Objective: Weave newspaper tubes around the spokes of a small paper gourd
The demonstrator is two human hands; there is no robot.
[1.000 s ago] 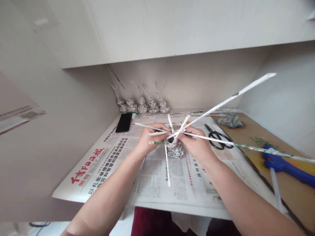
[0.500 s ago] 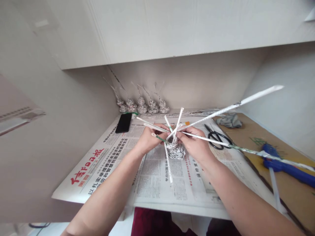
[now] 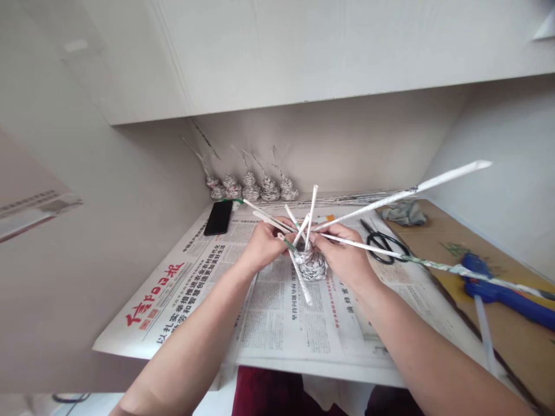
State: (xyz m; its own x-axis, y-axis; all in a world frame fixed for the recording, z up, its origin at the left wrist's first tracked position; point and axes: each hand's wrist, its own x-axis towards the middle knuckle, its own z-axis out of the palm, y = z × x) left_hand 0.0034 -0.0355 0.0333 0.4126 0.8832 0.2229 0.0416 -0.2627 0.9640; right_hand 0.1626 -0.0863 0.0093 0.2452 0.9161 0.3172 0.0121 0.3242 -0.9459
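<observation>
Between my hands is a small woven paper piece [image 3: 314, 267], a rounded body of twisted newsprint with several rolled paper sticks fanning out of its top. My left hand [image 3: 269, 241] is closed on its left side, fingers around the stick bases. On the right side, my right hand [image 3: 340, 247] pinches the piece near the rim, where a long paper stick [image 3: 373, 207] rises to the upper right. Another paper strand [image 3: 364, 245] runs rightward across my right hand. One short stick [image 3: 302, 280] slants down in front of the body. Fingertips are partly hidden behind the sticks.
Newspaper [image 3: 186, 289] covers the table. Several finished woven gourd shapes [image 3: 251, 188] line the back left, near a black phone [image 3: 218, 218]. Black scissors [image 3: 381, 245], a grey cloth [image 3: 405, 214] and a blue glue gun [image 3: 481, 283] lie right. An overhang [image 3: 303, 58] hangs above.
The woven piece has turned slightly in my hands. The front stick's lower end has swung right and up, and the long stick's tip has dropped a little. Both hands keep their grip.
</observation>
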